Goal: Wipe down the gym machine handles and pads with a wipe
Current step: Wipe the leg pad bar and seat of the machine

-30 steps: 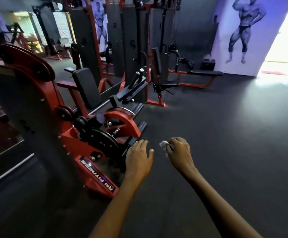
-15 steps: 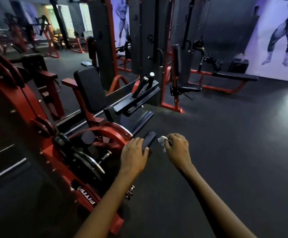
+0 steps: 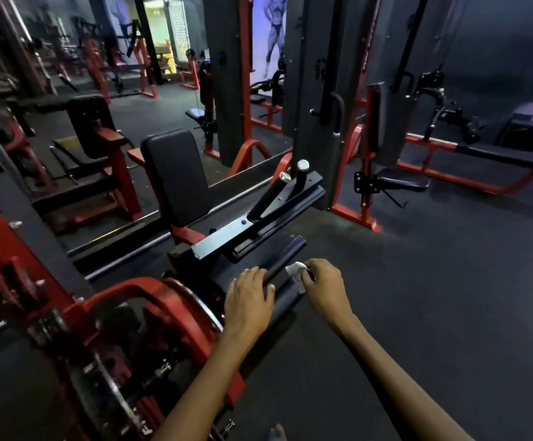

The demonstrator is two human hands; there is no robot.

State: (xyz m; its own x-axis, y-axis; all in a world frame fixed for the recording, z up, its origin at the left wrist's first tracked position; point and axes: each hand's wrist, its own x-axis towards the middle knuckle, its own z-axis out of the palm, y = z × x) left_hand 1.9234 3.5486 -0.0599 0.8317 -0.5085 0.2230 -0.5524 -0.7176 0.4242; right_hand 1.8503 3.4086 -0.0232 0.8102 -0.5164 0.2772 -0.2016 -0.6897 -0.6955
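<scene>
Now our left hand [image 3: 247, 299] rests flat on the roller pad [image 3: 285, 268], newly reached, while our right hand [image 3: 324, 289] pinches the wipe [image 3: 296, 271] against it, so wiping can begin.

small white wipe [image 3: 296, 270], crumpled, pressed against a black roller pad [image 3: 285, 272] that runs diagonally off the red machine [image 3: 150, 300]; black back pad [image 3: 176, 176] stands upright behind it.

Dim, blurred left edge, wide-angle warp
</scene>
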